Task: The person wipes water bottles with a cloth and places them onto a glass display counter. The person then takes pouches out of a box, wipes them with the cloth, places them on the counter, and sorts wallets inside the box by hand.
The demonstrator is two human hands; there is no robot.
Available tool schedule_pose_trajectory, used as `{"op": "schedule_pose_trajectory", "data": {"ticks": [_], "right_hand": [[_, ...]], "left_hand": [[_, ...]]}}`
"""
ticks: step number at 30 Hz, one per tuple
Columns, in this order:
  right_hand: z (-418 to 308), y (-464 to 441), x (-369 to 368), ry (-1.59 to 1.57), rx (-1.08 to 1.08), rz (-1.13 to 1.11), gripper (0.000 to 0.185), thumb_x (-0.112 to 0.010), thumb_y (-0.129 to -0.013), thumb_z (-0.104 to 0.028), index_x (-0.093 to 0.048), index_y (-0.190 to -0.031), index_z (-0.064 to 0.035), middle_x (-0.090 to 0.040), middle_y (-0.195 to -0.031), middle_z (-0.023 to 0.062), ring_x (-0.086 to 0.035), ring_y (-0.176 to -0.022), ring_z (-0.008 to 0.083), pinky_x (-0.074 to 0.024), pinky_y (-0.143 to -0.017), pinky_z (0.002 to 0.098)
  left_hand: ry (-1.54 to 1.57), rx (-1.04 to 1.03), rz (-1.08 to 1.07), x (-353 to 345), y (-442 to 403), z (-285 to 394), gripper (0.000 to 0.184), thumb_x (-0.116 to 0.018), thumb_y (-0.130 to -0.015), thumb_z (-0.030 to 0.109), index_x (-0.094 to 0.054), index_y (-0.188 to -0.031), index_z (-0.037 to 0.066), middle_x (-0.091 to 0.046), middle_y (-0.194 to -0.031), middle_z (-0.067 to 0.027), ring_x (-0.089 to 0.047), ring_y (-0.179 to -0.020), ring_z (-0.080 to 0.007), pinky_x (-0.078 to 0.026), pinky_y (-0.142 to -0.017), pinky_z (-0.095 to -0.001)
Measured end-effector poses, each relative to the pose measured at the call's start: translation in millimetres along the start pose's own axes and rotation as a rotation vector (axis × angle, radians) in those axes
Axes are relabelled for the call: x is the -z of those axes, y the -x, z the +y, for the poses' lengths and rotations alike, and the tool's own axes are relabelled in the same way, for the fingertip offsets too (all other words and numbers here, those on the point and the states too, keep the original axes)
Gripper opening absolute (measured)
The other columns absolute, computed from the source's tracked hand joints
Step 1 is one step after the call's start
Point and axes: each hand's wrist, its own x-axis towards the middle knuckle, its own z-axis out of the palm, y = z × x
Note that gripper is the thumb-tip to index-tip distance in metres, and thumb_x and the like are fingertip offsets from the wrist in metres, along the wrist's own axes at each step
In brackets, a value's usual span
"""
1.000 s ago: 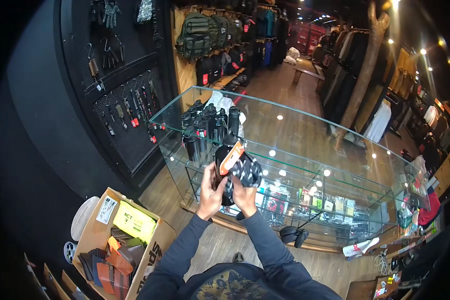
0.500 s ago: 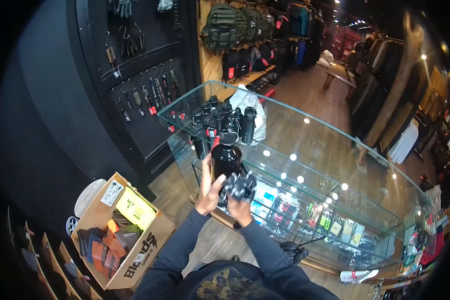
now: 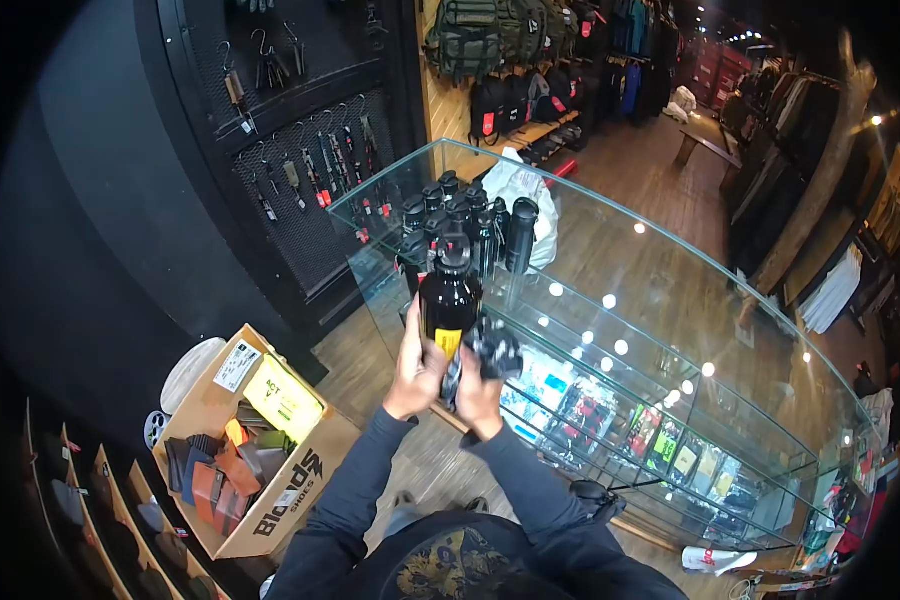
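A glossy black bottle [image 3: 452, 298] with a black cap stands upright in my left hand [image 3: 415, 378], whose fingers wrap its left side. A yellow label shows low on its front. My right hand [image 3: 480, 400] is closed on a bunched dark cloth [image 3: 497, 350] with a pale pattern, close against the bottle's lower right side. Whether the right fingers also touch the bottle, I cannot tell. Just beyond, several black bottles [image 3: 458, 210] are grouped on the glass display counter [image 3: 660, 300], with one taller black bottle [image 3: 520, 236] at their right.
A white plastic bag [image 3: 545, 215] lies behind the bottles. Packaged goods [image 3: 580, 412] fill the counter's lower shelf. At the lower left, an open cardboard box [image 3: 275, 510] holds wallet-like items and a yellow packet [image 3: 283, 396]. Keychains hang on the black mesh panel [image 3: 300, 250].
The bottle has turned, so a yellow label now shows. The cloth has shifted slightly down along its side. The view has swung a little, moving the surroundings rightward.
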Motion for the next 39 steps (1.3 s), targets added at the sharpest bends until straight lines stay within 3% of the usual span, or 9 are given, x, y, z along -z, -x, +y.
{"op": "schedule_pose_trajectory", "data": {"ticks": [2, 5, 9, 15, 18, 20, 26, 33, 39], "right_hand": [[-10.6, -20.9, -6.3, -0.172, -0.338, -0.052, 0.023, -0.064, -0.091, -0.016, -0.065, -0.107, -0.0003, -0.068, -0.107, 0.0110, -0.061, -0.105, 0.0250, -0.0461, -0.093, 0.0379], [-22.5, -52.5, -19.1, -0.123, -0.160, -0.091, 0.044, -0.063, -0.086, -0.007, -0.055, -0.128, 0.0022, -0.062, -0.124, 0.0125, -0.058, -0.115, 0.0223, -0.0431, -0.102, 0.0357], [5.3, -4.4, -34.3, 0.028, -0.063, -0.061, 0.056, -0.065, -0.087, -0.016, -0.047, -0.136, 0.0031, -0.055, -0.132, 0.0176, -0.054, -0.120, 0.0257, -0.0399, -0.105, 0.0408], [-13.1, -47.8, -56.4, -0.037, -0.080, 0.054, 0.025, -0.059, -0.097, -0.024, -0.063, -0.106, -0.0017, -0.064, -0.091, 0.0039, -0.057, -0.083, 0.0151, -0.0472, -0.075, 0.0339], [-27.4, -38.2, -76.9, -0.038, -0.186, 0.058, 0.023, -0.059, -0.095, -0.019, -0.065, -0.108, -0.0006, -0.065, -0.106, 0.0072, -0.059, -0.096, 0.0216, -0.0464, -0.088, 0.0382], [-0.5, -13.4, -86.9, 0.290, 0.192, 0.079, 0.037, -0.063, -0.089, -0.014, -0.061, -0.123, 0.0001, -0.062, -0.124, 0.0183, -0.057, -0.113, 0.0352, -0.0368, -0.107, 0.0458], [-39.3, -46.6, -102.6, 0.091, -0.157, 0.098, 0.034, -0.059, -0.097, -0.025, -0.063, -0.118, 0.0002, -0.066, -0.116, 0.0093, -0.060, -0.105, 0.0186, -0.0465, -0.093, 0.0352], [3.7, -6.3, -111.4, 0.369, 0.076, 0.076, 0.035, -0.062, -0.095, -0.024, -0.063, -0.119, 0.0016, -0.066, -0.111, 0.0165, -0.062, -0.106, 0.0303, -0.0459, -0.096, 0.0420], [-24.9, -22.7, -126.8, 0.115, -0.081, 0.014, 0.034, -0.061, -0.095, -0.022, -0.063, -0.119, 0.0015, -0.068, -0.114, 0.0123, -0.063, -0.105, 0.0230, -0.0471, -0.093, 0.0352]], "left_hand": [[-0.021, 0.045, 0.006, 1.8, 5.4, 3.1, 0.084, -0.052, -0.099, 0.042, -0.009, -0.156, -0.004, -0.017, -0.161, -0.0184, -0.017, -0.149, -0.0276, -0.014, -0.120, -0.0383], [-0.072, 0.014, -0.001, 13.1, 10.0, -10.3, 0.072, -0.046, -0.103, 0.021, -0.005, -0.156, -0.003, -0.008, -0.165, -0.0178, -0.011, -0.152, -0.0273, -0.009, -0.122, -0.0382], [0.018, 0.054, 0.013, 23.0, -7.2, 18.4, 0.070, -0.035, -0.106, 0.038, -0.009, -0.156, -0.003, -0.017, -0.163, -0.0168, -0.018, -0.150, -0.0258, -0.013, -0.121, -0.0368], [0.012, -0.014, 0.052, 48.8, -17.6, 13.8, 0.068, -0.061, -0.097, 0.028, -0.033, -0.151, -0.002, -0.045, -0.141, -0.0157, -0.043, -0.134, -0.0279, -0.034, -0.112, -0.0394], [-0.149, -0.193, 0.108, 73.2, -31.5, -14.1, 0.072, -0.068, -0.092, 0.037, -0.041, -0.145, -0.005, -0.047, -0.133, -0.0154, -0.046, -0.129, -0.0270, -0.039, -0.107, -0.0398], [0.089, -0.033, -0.003, 83.8, -36.1, -14.6, 0.073, -0.050, -0.098, 0.043, -0.029, -0.150, -0.005, -0.036, -0.148, -0.0161, -0.035, -0.139, -0.0264, -0.026, -0.115, -0.0377], [0.084, 0.028, -0.171, 99.0, -28.4, -6.9, 0.072, -0.044, -0.105, 0.030, -0.005, -0.156, -0.003, -0.013, -0.163, -0.0179, -0.016, -0.151, -0.0265, -0.013, -0.121, -0.0367], [0.309, -0.110, 0.007, 114.2, -41.1, -1.5, 0.082, -0.078, -0.084, 0.007, -0.027, -0.148, 0.001, -0.042, -0.146, -0.0159, -0.045, -0.133, -0.0229, -0.036, -0.111, -0.0358], [0.482, 0.111, -0.123, 132.5, -17.6, -21.1, 0.070, -0.065, -0.089, -0.006, -0.027, -0.148, -0.002, -0.043, -0.145, -0.0132, -0.047, -0.131, -0.0189, -0.038, -0.110, -0.0352]]}}
